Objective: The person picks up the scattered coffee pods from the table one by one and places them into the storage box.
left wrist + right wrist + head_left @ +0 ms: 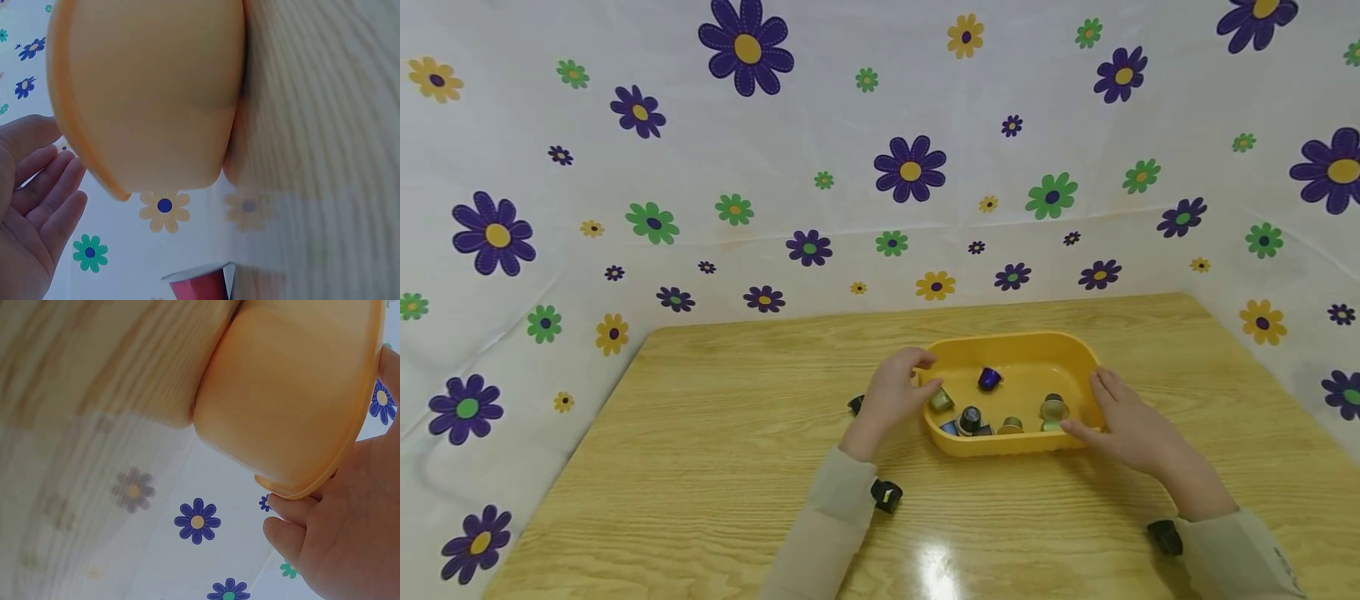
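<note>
A yellow plastic tub [1007, 446] stands on the table with several coffee capsules inside. A dark blue capsule [990, 380] lies towards its back, a gold-green capsule [941, 401] at the left, and a black capsule [971, 418] near the front wall. My left hand [897, 392] is at the tub's left end, thumb by the rim and fingers loosely spread. My right hand [1131, 425] grips the right front corner, its thumb on the front rim and fingers along the right side. In the left wrist view, a red capsule [200, 286] sits outside the tub.
The wooden table [715, 467] extends around the tub. Behind it and at both sides hangs a white cloth [820, 133] printed with flowers. Black wrist bands [887, 497] show at the sleeves.
</note>
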`<state>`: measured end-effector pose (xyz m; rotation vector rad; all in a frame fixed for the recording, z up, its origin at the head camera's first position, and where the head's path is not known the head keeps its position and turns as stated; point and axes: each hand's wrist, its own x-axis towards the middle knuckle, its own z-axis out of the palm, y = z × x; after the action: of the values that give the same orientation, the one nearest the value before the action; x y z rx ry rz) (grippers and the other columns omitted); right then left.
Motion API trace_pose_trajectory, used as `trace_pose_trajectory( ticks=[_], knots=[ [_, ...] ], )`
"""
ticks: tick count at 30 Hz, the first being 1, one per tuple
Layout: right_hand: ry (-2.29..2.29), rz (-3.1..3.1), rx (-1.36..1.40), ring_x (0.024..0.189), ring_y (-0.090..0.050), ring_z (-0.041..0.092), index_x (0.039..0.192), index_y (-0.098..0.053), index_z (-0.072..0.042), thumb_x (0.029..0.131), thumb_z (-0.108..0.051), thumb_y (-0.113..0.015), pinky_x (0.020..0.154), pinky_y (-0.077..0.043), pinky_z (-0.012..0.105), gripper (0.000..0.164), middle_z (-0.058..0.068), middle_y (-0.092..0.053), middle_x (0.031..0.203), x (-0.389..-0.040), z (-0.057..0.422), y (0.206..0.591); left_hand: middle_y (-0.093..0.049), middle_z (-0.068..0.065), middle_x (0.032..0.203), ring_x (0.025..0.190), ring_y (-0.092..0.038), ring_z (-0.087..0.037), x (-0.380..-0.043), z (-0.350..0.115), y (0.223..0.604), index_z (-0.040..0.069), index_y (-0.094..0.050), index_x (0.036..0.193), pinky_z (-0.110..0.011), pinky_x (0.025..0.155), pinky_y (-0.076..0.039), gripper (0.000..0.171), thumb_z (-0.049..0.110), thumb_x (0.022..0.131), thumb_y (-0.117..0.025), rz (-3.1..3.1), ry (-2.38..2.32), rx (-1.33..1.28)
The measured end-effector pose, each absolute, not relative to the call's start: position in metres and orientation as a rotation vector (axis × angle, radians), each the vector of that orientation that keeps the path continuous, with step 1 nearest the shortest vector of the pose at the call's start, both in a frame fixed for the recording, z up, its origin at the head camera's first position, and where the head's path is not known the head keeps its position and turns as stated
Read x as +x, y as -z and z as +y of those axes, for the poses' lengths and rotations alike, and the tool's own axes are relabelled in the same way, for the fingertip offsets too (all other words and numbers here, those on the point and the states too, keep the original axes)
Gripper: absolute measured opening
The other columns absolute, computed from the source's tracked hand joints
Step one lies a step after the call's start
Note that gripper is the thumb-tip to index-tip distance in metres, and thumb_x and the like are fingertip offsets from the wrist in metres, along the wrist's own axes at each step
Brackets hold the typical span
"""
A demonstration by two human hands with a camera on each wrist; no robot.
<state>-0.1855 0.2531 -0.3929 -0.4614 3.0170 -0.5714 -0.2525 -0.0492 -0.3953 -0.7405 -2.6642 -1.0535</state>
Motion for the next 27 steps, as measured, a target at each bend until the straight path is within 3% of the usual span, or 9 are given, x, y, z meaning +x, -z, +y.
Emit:
trace_pose_trajectory(
  ticks=[27],
  knots=[
    [0.584, 3.012, -0.469, 0.124, -0.013, 0.047, 0.131, -0.017, 0.019, 0.084, -0.052, -0.049, 0.096, -0.018, 0.058, 0.091, 0.035, -0.011, 0.137, -0.185, 0.252, 0.393, -0.06, -0.011, 0.098, 0.091, -0.056, -0.021, -0.248, -0.102, 0.395, 0.002, -0.061, 0.102, -0.033, 0.078, -0.048, 0.025, 0.011, 0.08, -0.066, -2.607, 1.037, -0.644]
  ],
)
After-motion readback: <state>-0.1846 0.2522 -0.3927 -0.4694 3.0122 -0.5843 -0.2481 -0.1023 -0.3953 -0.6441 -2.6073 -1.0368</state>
